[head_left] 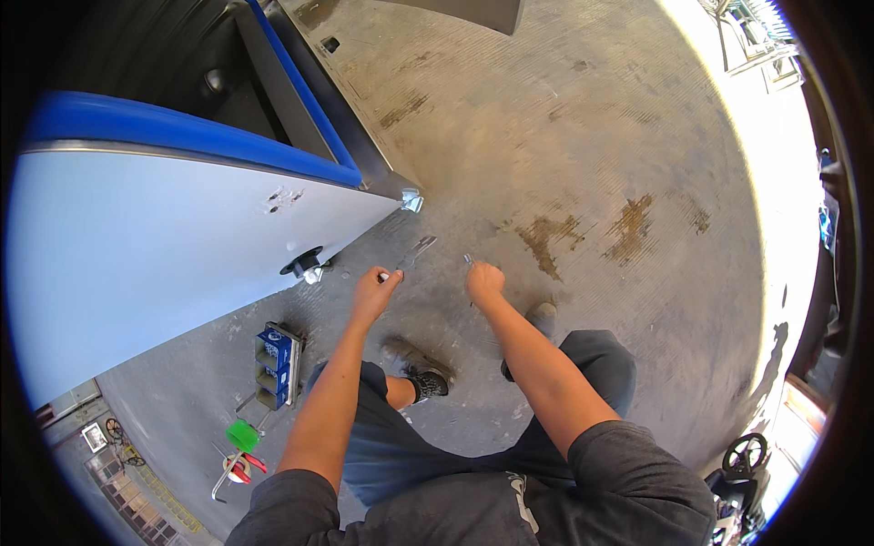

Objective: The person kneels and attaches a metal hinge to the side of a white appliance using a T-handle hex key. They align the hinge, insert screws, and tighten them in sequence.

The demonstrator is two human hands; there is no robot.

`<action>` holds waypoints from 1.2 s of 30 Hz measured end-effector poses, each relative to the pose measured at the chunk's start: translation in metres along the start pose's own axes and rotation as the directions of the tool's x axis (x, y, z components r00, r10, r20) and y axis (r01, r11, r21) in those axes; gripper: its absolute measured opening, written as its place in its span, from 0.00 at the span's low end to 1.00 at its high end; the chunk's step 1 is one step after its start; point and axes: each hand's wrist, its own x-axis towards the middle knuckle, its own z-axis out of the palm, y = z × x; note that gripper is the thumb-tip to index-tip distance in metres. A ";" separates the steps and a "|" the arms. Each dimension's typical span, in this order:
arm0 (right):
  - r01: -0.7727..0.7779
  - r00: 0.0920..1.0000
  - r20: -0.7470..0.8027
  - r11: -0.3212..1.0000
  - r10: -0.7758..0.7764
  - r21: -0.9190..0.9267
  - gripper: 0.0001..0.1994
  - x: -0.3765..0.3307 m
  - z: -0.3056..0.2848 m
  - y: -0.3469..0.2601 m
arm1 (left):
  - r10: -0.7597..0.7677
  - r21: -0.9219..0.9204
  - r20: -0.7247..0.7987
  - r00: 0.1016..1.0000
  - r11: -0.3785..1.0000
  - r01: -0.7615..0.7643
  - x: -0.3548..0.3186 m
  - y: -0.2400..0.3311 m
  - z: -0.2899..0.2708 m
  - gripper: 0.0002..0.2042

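Note:
My left hand (373, 293) is closed, with a small whitish piece (384, 277) showing at the fingers. A thin, pale, flat-ended strip (423, 245) lies in line beyond its fingertips; I cannot tell whether it is part of what the hand holds. To its right my right hand (485, 282) is a fist round a slim metal tool (469, 259), whose shiny tip juts out on top; the fingers hide most of it. Both hands are apart, above the concrete floor. Left of them stands a big white panel (164, 237) with a black round fitting (303, 262) near its lower edge.
A blue rim (191, 134) tops the panel, around a dark metal interior. Beside my left leg is a blue compartment tray (273, 350) of small parts. Near it lie a green piece (242, 435) and red-handled pliers (238, 468). My shoes (428, 382) stand below my hands.

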 end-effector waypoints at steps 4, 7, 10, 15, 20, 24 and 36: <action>0.043 0.996 0.088 0.992 -0.033 -0.118 0.14 0.060 0.063 -0.012 | -0.097 -0.086 -0.126 0.987 0.993 0.086 0.043 -0.049 0.067 0.27; 0.168 0.980 0.135 0.973 -0.148 -0.157 0.13 0.089 0.093 -0.016 | -0.078 -0.052 -0.124 0.989 0.996 0.072 0.070 -0.072 0.098 0.27; 0.254 0.963 0.140 0.945 -0.228 -0.204 0.13 0.099 0.108 -0.025 | -0.054 0.078 -0.049 0.997 0.995 0.058 0.088 -0.077 0.107 0.26; 0.312 0.918 0.315 0.930 -0.242 -0.193 0.14 0.110 0.080 -0.037 | -0.035 0.256 -0.046 0.998 0.966 0.045 0.083 -0.069 0.090 0.24; 0.012 0.786 0.563 0.916 -0.256 0.400 0.24 0.131 0.012 -0.011 | 0.149 -0.218 0.115 0.982 0.968 -0.121 0.083 -0.051 0.087 0.17; -0.267 0.526 0.483 0.403 -0.700 0.875 0.20 0.121 -0.018 0.004 | 0.155 -0.736 0.270 0.950 0.669 0.100 0.096 -0.023 0.121 0.17; 0.090 0.807 0.013 0.145 -0.590 0.985 0.17 0.067 -0.173 -0.010 | 0.332 -0.089 -0.309 0.891 0.923 -0.375 0.015 0.092 0.063 0.26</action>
